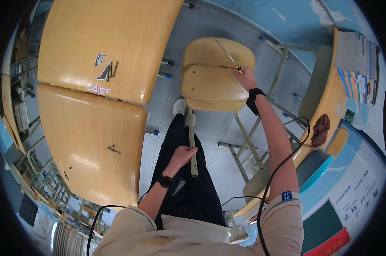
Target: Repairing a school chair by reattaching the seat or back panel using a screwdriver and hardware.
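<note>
My left hand is closed around a greenish metal tube of the chair frame, close to its near end, where small holes show. In my right hand is a screwdriver with a yellow-and-black handle. Its long shaft points away and to the left, over the wooden chair seat. In front of that seat is the chair's wooden backrest, with a few dark holes in it. The screwdriver's tip appears apart from any screw.
Two wooden desktops stand at the left. Long screws lie on the far one, smaller hardware on the near one. At the right are a desk with stacked books, a brown cloth and another chair frame. Black cables hang beside my arms.
</note>
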A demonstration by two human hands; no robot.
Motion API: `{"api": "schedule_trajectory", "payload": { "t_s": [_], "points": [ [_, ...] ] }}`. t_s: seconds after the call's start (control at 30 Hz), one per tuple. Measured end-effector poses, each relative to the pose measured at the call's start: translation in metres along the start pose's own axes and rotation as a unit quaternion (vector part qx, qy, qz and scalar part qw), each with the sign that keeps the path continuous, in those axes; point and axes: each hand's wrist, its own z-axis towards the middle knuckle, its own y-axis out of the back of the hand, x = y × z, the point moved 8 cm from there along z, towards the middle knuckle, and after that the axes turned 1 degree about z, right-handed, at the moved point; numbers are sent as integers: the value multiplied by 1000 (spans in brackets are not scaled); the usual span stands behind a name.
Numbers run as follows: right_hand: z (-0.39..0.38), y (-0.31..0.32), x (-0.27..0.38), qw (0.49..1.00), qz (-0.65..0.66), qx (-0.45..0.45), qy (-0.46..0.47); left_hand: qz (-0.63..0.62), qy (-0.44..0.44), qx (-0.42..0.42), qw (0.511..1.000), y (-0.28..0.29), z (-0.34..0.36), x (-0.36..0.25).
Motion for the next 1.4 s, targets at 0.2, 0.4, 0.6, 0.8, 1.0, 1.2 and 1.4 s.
{"api": "schedule_trajectory", "payload": {
  "t_s": [0.2,0.4,0.6,0.8,1.0,1.2,1.4],
  "points": [
    [30,-35,8,994,-106,-6,23,35,-5,-57,998,24,-19,-14],
    [28,-60,-20,995,-96,-6,12,105,31,-80,991,52,-30,-3],
    [12,-74,-23,999,-50,8,12,51,60,-62,995,55,-52,-10],
    [3,-80,-19,996,-60,-5,62,61,103,-66,991,58,-64,-2],
    [-21,-107,-18,987,-107,41,112,83,136,-74,985,72,-79,17],
    [-33,-115,-10,970,-179,74,145,296,162,-89,937,79,-98,-5],
    [-35,-117,-34,974,-193,65,99,489,-177,-258,814,30,-115,-188]
  ]
}}
